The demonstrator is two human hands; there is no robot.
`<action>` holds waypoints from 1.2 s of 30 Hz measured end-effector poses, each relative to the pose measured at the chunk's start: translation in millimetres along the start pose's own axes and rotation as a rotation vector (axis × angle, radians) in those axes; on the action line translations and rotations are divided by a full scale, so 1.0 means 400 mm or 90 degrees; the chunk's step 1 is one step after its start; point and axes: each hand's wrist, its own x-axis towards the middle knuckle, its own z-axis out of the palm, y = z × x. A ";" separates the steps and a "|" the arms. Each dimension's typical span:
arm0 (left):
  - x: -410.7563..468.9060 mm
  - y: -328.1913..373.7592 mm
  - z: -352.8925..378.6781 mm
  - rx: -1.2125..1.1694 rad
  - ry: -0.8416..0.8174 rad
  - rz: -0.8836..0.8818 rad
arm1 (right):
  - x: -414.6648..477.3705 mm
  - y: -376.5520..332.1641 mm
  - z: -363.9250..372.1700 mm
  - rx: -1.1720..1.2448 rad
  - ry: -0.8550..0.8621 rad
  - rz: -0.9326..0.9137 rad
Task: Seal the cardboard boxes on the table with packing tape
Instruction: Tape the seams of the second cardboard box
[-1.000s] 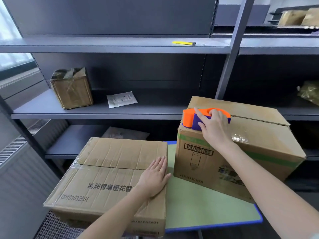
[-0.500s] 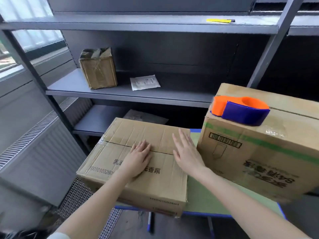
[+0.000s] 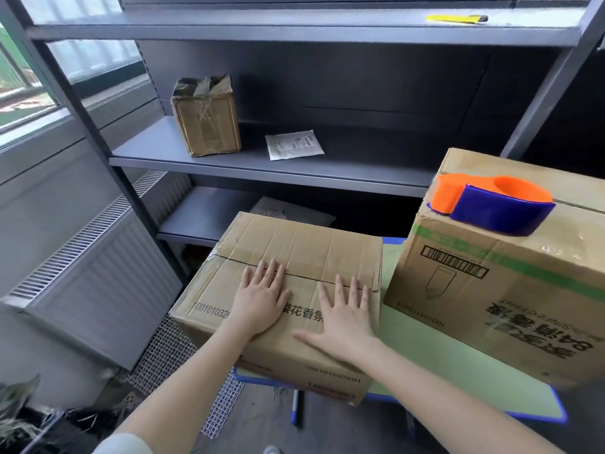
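Two cardboard boxes sit on a green table (image 3: 425,365) with a blue edge. The flat box (image 3: 294,247) is on the left end of the table, and its near corner sticks out past the table edge. Its two top flaps are down, with a dark slit between them.

Both hands lie flat on top of the flat box, on the near flap. The left hand (image 3: 262,296) has straight fingers, and its fingertips reach the slit. The right hand (image 3: 347,316) is just beside it, fingers spread and straight, thumb out to the side. Neither hand grips anything.

Right of the flat box, close by, stands the tall box (image 3: 491,306) with a green stripe and a bar code. An orange and blue tape dispenser (image 3: 497,208) rests on top of it, with no hand on it.

Behind the flat box is a gray shelf rack (image 3: 262,168). On one shelf stands a small brown box (image 3: 206,116), and a white paper packet (image 3: 293,144) lies near it. High above, on the top shelf, lies a yellow tool (image 3: 455,18).

Left of the flat box is a gray radiator (image 3: 91,267). Below the flat box, a wire mesh sheet (image 3: 170,355) lies on the floor.
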 end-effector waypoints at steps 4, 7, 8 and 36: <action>-0.001 0.001 0.005 0.005 0.015 0.004 | -0.010 -0.019 0.004 -0.033 -0.027 -0.044; -0.001 0.001 0.004 0.012 0.018 0.003 | -0.016 0.006 -0.001 -0.050 -0.045 -0.082; -0.001 0.002 0.002 0.015 0.016 0.002 | -0.018 0.013 -0.004 -0.059 -0.052 -0.095; -0.103 -0.055 -0.032 0.055 -0.067 -0.056 | -0.103 -0.213 0.024 0.005 -0.036 -0.151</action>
